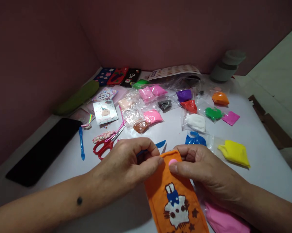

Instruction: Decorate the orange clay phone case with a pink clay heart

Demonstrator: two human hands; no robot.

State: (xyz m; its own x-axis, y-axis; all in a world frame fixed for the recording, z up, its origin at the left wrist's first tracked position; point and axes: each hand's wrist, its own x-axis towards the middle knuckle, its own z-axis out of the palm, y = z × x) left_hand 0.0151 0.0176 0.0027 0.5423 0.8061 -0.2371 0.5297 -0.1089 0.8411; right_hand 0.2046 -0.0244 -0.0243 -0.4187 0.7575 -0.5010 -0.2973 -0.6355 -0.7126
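Observation:
An orange clay-covered flat piece (157, 191) with a white cat figure in blue is held up near the front of the table, its lower end cut off by the frame. My left hand (136, 158) pinches its top left corner between thumb and fingers. At the top right, my right hand (199, 165) grips the edge, its thumb touching a small pink round piece (173, 161) on the surface. Behind my left hand lies a blue tool (161, 144), partly hidden. Pink clay (224, 218) sits under my right forearm.
Red-handled scissors (103, 147), a blue stick tool (81, 144) and a black phone-like slab (44, 152) lie left. Several clay packets, including white (196, 122) and yellow (235, 153), spread across the middle and right. A lidded jar (224, 69) stands at the back right.

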